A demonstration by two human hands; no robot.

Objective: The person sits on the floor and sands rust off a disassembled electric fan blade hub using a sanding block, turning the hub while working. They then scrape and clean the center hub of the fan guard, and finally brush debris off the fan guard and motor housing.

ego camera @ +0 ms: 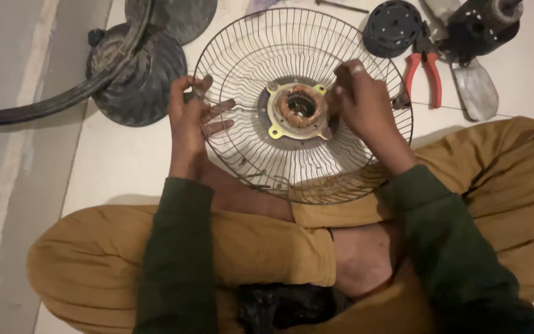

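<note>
Both hands are on the wire fan guard (261, 55) at frame centre, propped on my crossed legs. Left hand (188, 117) pinches the guard's left rim with a small dark bit between thumb and finger, other fingers spread loose. Right hand (361, 96) is curled over the motor stator (298, 110) at the hub; can't tell what it's gripping. Guard's only resting on my shins, so I'd say it could tip or slide off if the pinch slackens. Red pliers (426, 71) sit upper right beside a motor housing (480, 21), black base (137, 77) upper left, crowding the floor.
</note>
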